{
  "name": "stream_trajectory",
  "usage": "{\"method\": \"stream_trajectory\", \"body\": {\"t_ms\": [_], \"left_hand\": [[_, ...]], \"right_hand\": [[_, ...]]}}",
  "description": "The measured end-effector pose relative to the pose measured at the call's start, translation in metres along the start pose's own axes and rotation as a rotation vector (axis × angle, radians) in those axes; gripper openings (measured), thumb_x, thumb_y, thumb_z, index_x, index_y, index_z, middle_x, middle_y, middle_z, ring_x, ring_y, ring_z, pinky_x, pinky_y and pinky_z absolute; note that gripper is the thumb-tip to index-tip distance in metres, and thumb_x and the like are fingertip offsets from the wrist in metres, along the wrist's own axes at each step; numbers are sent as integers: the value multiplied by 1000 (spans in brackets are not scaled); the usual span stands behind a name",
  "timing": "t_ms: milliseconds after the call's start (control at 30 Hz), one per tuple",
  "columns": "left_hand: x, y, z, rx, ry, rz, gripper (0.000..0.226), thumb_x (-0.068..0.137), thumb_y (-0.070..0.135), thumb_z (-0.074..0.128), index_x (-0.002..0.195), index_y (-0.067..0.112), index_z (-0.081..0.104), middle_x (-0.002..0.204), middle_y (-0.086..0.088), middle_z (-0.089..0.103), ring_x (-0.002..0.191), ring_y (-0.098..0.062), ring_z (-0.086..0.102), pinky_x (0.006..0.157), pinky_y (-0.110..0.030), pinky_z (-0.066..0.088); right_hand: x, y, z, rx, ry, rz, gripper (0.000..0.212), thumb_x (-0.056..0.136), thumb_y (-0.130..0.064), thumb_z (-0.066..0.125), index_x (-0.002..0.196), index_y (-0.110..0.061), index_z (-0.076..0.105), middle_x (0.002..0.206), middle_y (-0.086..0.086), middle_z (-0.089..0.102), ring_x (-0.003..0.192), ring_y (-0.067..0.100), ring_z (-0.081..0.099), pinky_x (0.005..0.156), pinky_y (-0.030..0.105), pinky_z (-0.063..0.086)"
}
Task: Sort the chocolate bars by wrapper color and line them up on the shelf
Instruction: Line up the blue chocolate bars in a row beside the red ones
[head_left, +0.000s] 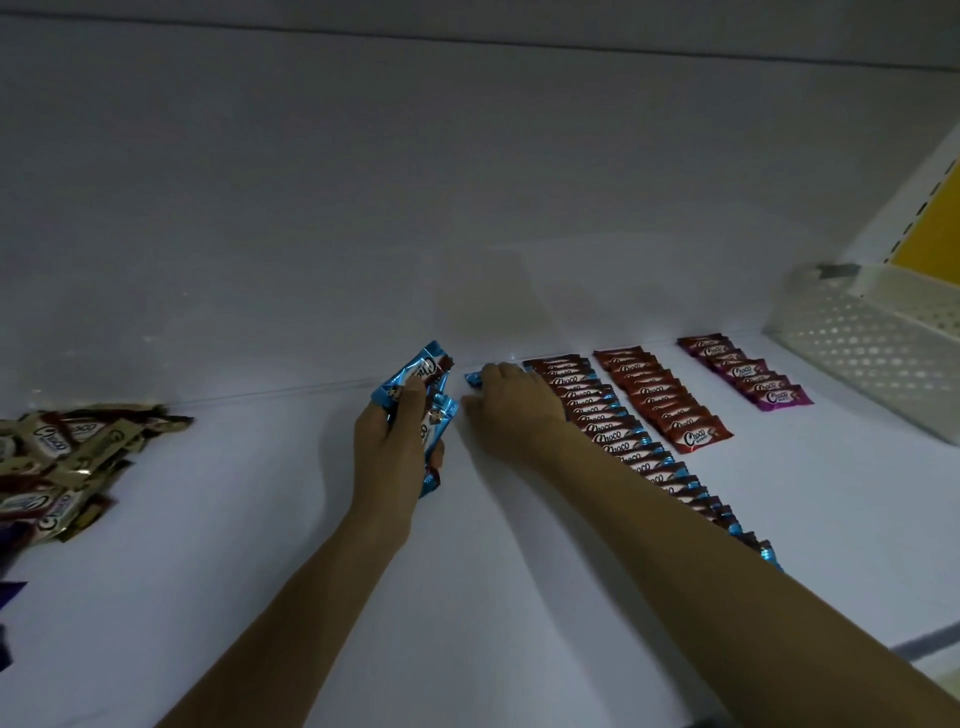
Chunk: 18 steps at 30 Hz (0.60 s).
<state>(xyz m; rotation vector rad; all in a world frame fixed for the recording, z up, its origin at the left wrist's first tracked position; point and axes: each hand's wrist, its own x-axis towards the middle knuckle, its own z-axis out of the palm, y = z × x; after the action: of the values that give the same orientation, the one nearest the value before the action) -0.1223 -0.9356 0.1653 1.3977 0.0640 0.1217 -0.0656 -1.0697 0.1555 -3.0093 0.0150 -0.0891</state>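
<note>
Beside the long blue-wrapped row (623, 441), your right hand (511, 410) pinches one blue foil bar (472, 380); your left hand (387, 441) grips a blue bunch (434, 374); the gold-wrapped heap (67, 457) lies unsorted.

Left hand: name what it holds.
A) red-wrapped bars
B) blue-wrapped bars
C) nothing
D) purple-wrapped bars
B: the left hand grips a bunch of blue-wrapped bars, while the red row and purple row lie on the shelf.

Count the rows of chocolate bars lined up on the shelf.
3: the blue row next to the right hand, the red row right of it, the purple row nearest the white basket. The forearm covers part of the blue row.
</note>
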Motion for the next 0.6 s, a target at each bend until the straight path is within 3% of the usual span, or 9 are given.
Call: {"method": "stream_trajectory", "body": {"t_ms": [100, 167, 267, 333, 433, 500, 600], "left_hand": [[-1, 1, 0, -8, -13, 10, 13, 97, 27, 52, 97, 17, 61, 65, 0, 57, 39, -2, 48, 38, -14, 39], [-2, 2, 0, -2, -19, 14, 14, 97, 26, 52, 98, 15, 60, 65, 1, 57, 39, -2, 48, 38, -14, 38], [-3, 2, 1, 6, -33, 27, 12, 98, 26, 51, 95, 17, 59, 64, 2, 58, 40, -2, 48, 39, -14, 38], [-4, 2, 1, 21, -39, 45, 13, 98, 26, 52, 89, 22, 61, 62, 3, 59, 42, -2, 48, 40, -16, 40], [-6, 1, 0, 76, -82, 106, 12, 95, 28, 55, 86, 28, 63, 59, 2, 59, 44, -6, 49, 41, -22, 40], [-6, 0, 0, 119, -104, 137, 8, 94, 26, 57, 89, 27, 63, 56, 6, 59, 42, -5, 47, 39, -22, 37], [-4, -2, -1, 140, -88, 129, 10, 95, 22, 57, 86, 23, 61, 57, 9, 60, 39, -4, 44, 37, -22, 35]], "right_hand": [[0, -1, -6, -6, -20, -7, 49, 101, -34, 33, 140, -5, 37, 143, 16, 42, 131, 28, 39, 113, 38, 26], [-3, -3, -15, 95, 35, 12, 42, 100, -27, 36, 135, -6, 43, 136, 17, 47, 124, 31, 46, 104, 37, 36], [-20, -7, -41, 697, 139, 60, 32, 100, -29, 40, 113, -8, 61, 111, 13, 63, 101, 30, 61, 82, 33, 45], [-38, -10, -58, 1122, -28, 46, 29, 97, -40, 47, 104, -16, 63, 100, 5, 68, 90, 19, 67, 77, 30, 50], [-53, -10, -66, 1112, -90, -133, 6, 90, -22, 63, 96, -23, 63, 85, -3, 69, 68, 1, 66, 58, 14, 49], [-52, -6, -64, 1145, -30, -94, 8, 89, -10, 63, 89, -19, 62, 82, 0, 69, 64, 2, 66, 55, 14, 49], [-50, 1, -63, 1303, -6, 37, 6, 93, -8, 57, 90, -13, 58, 83, 3, 71, 65, 10, 69, 58, 19, 53]]}}
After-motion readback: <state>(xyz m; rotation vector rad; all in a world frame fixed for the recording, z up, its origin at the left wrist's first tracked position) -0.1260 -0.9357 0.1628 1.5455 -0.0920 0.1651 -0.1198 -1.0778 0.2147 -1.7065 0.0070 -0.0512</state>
